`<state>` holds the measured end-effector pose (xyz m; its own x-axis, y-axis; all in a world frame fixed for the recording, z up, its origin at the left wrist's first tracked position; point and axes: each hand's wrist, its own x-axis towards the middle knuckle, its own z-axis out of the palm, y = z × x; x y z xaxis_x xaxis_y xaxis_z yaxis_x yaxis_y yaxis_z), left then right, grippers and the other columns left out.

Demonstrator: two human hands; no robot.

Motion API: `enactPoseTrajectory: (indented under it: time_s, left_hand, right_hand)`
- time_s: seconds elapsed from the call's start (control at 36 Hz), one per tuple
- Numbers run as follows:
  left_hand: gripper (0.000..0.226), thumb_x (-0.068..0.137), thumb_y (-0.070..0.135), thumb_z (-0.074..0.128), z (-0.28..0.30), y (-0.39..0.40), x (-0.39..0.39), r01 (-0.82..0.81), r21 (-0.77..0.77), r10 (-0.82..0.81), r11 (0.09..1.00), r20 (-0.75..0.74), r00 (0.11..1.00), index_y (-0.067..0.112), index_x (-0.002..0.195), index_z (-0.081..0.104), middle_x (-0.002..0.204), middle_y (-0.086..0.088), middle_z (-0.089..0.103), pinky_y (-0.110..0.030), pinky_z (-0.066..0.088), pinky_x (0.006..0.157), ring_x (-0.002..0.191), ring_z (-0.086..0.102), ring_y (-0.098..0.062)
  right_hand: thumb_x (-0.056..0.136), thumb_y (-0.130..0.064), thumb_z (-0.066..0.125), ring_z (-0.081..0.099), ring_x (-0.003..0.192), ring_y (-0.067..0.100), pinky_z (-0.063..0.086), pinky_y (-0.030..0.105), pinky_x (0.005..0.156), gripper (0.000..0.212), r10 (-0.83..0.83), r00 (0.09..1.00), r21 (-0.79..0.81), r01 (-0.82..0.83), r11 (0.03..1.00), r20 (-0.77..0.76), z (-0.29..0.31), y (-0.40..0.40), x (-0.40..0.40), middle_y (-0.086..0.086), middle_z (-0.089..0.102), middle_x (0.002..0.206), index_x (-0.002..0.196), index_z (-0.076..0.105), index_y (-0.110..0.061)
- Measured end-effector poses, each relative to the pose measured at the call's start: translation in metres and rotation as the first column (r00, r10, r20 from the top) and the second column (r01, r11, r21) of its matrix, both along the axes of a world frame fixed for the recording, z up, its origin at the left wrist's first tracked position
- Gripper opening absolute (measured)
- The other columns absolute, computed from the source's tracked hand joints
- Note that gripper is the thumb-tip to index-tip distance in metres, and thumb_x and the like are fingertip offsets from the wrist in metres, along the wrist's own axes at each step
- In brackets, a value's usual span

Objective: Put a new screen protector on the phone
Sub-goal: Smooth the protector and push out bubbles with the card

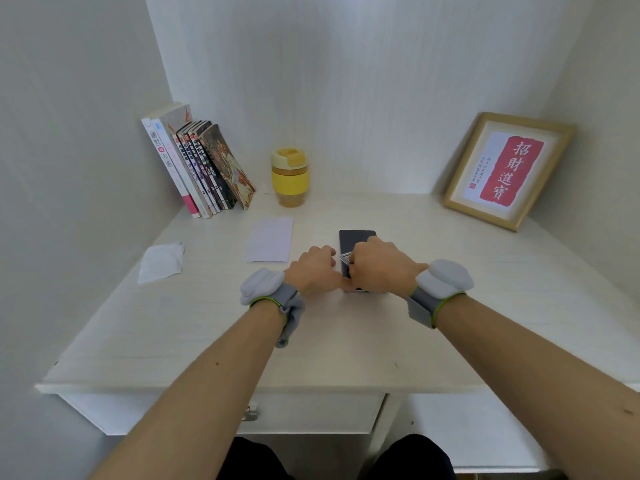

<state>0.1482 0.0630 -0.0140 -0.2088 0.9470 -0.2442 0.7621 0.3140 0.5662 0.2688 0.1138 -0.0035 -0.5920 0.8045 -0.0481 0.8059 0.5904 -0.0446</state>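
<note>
Working at the near end of the phone point(356, 239), both hands are down on it at desk point(346, 341) centre. Left hand point(313, 268) has fingers curled, thumb tip at the phone's near-left edge; looks like it is steadying the phone, but I cannot tell whether it actually grips it. Right hand point(379, 263) is clenched over the lower half of the screen, pinching something small and pale at the glass. Could be a peel tab, a sticker or a corner of film; too small to tell.

Progress, my read: early-to-mid, prep or peel stage. Far end of the screen shows dark and bare, no sign of a seated protector.

At 11 o'clock from the phone lies a flat white sheet point(269, 240), possibly the protector or its sleeve. Further out at 9 o'clock, a crumpled white wipe point(160, 260), which suggests cleaning is done.

Left: lay, align, press out.

Beyond: yellow cup point(289, 176) at 11, books point(199, 164) at 10, framed print point(507, 169) at 2.
</note>
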Motion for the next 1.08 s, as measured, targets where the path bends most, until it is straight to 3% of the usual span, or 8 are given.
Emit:
enactPoseTrajectory:
  time_s: [0.14,0.28,0.39,0.56,0.72,0.86,0.94,1.08]
  left_hand:
    - [0.093,0.072,0.040,0.079,-0.003,0.003,-0.002,0.003,0.008,-0.003,1.000,-0.003,1.000,0.014,0.146,0.029,0.135,-0.001,0.045,-0.040,0.037,0.107,0.125,0.045,-0.023]
    - [0.093,0.072,0.042,0.079,-0.004,0.004,-0.003,0.002,0.012,-0.002,1.000,0.012,1.000,0.014,0.145,0.030,0.133,0.000,0.044,-0.039,0.038,0.107,0.123,0.045,-0.022]
    - [0.093,0.072,0.042,0.079,-0.005,0.005,-0.002,-0.006,0.021,0.006,1.000,0.002,1.000,0.015,0.146,0.030,0.135,0.000,0.045,-0.040,0.038,0.107,0.124,0.045,-0.022]
    - [0.092,0.073,0.043,0.078,-0.004,0.005,-0.001,-0.021,0.013,0.020,1.000,0.018,1.000,0.015,0.146,0.029,0.135,0.000,0.045,-0.039,0.039,0.106,0.123,0.046,-0.021]
    - [0.092,0.074,0.041,0.079,-0.002,0.004,0.001,-0.009,0.023,0.009,1.000,0.001,1.000,0.014,0.146,0.029,0.136,0.001,0.045,-0.036,0.039,0.105,0.124,0.046,-0.020]
    - [0.093,0.072,0.041,0.080,-0.003,0.006,-0.001,-0.008,0.013,0.008,1.000,0.013,1.000,0.015,0.146,0.030,0.132,0.001,0.046,-0.038,0.041,0.105,0.121,0.047,-0.021]
    - [0.093,0.073,0.043,0.078,-0.002,0.006,-0.001,0.013,0.014,-0.013,1.000,0.020,1.000,0.015,0.147,0.029,0.134,0.000,0.046,-0.039,0.041,0.105,0.122,0.047,-0.021]
    - [0.089,0.075,0.046,0.076,0.002,0.006,-0.002,0.052,0.008,-0.052,0.999,0.002,0.999,0.014,0.146,0.032,0.137,-0.001,0.046,-0.037,0.041,0.104,0.123,0.048,-0.021]
  right_hand:
    - [0.086,-0.048,0.056,0.054,0.098,0.033,0.038,0.034,0.071,0.039,0.007,1.000,-0.018,-0.007,1.000,0.006,0.002,-0.005,0.003,0.011,0.049,0.091,0.071,0.041,-0.015]
    - [0.088,-0.030,0.055,0.051,0.098,0.030,0.038,0.034,0.074,0.024,-0.038,0.999,-0.033,0.038,0.999,-0.008,0.003,-0.002,-0.005,0.016,0.056,0.113,0.099,0.056,-0.009]
    - [0.090,-0.044,0.054,0.049,0.090,0.029,0.038,0.034,0.070,0.031,-0.001,1.000,-0.032,0.002,0.999,0.022,0.000,-0.008,0.004,0.015,0.056,0.107,0.087,0.047,-0.014]
    - [0.095,-0.041,0.046,0.051,0.090,0.030,0.039,0.035,0.071,0.028,-0.006,0.999,-0.024,0.007,1.000,0.043,0.004,-0.017,0.014,0.013,0.054,0.100,0.084,0.046,-0.015]
    - [0.086,-0.052,0.060,0.055,0.104,0.034,0.041,0.034,0.073,0.048,-0.028,1.000,-0.013,0.028,1.000,-0.002,0.002,-0.011,0.003,0.016,0.057,0.109,0.104,0.059,-0.007]
    - [0.089,-0.043,0.056,0.049,0.083,0.029,0.040,0.033,0.069,0.033,-0.057,0.998,-0.019,0.057,0.998,-0.004,0.006,-0.012,0.004,0.013,0.057,0.101,0.093,0.056,-0.010]
    - [0.094,-0.023,0.047,0.054,0.099,0.034,0.040,0.033,0.076,0.025,-0.096,0.995,-0.025,0.096,0.995,-0.007,0.011,-0.008,0.000,0.017,0.054,0.120,0.112,0.057,-0.007]
    - [0.095,-0.016,0.045,0.054,0.116,0.033,0.044,0.034,0.082,0.031,-0.151,0.988,0.022,0.150,0.988,0.029,0.016,0.007,-0.015,0.015,0.050,0.129,0.124,0.052,-0.007]
